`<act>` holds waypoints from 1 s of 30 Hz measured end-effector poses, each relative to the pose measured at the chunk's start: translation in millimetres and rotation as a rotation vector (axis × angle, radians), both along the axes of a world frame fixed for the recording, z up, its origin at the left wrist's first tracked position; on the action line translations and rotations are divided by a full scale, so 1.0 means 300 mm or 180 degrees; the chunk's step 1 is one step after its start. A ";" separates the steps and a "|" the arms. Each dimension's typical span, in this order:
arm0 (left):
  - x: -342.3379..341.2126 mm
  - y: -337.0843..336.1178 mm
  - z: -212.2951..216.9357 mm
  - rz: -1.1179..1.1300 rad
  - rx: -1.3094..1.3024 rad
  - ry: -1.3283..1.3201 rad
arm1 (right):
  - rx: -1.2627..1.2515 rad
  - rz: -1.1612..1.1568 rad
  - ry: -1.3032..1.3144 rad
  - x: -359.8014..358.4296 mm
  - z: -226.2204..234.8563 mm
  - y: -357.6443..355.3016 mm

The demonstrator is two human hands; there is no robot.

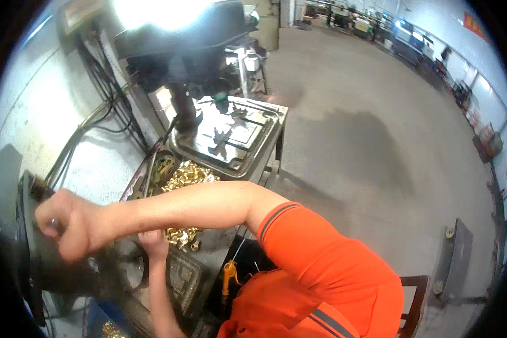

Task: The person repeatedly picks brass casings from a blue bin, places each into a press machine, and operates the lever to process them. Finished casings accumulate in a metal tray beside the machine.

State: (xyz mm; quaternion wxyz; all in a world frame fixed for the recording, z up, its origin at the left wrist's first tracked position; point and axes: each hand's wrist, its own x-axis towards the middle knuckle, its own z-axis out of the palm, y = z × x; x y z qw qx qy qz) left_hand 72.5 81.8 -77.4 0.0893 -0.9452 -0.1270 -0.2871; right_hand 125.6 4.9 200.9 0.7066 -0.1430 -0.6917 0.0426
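My right arm, in an orange sleeve, reaches across to the far left. There my right hand [73,224] is closed in a fist round a machine handle [52,225], whose grey rounded end shows between the fingers. Below that forearm my left hand [153,241] is beside the dark machine [132,265]. Its fingers are mostly hidden behind my right forearm, so what they hold does not show. A heap of small brass fittings [188,176] lies beyond the right forearm, and more brass fittings [183,236] lie next to my left hand.
A drill press [191,50] stands ahead over a metal worktable [253,146] with a raised rim. Cables [115,107] run along the left wall. A yellow air blow gun [229,276] is near my body. More brass pieces [111,329] are at bottom left. A flat cart [453,259] stands right.
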 end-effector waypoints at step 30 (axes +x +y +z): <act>-1.540 -0.210 0.128 0.2902 -0.3322 -0.2527 | -0.0640 -0.0070 -0.0311 0.041 0.036 -0.129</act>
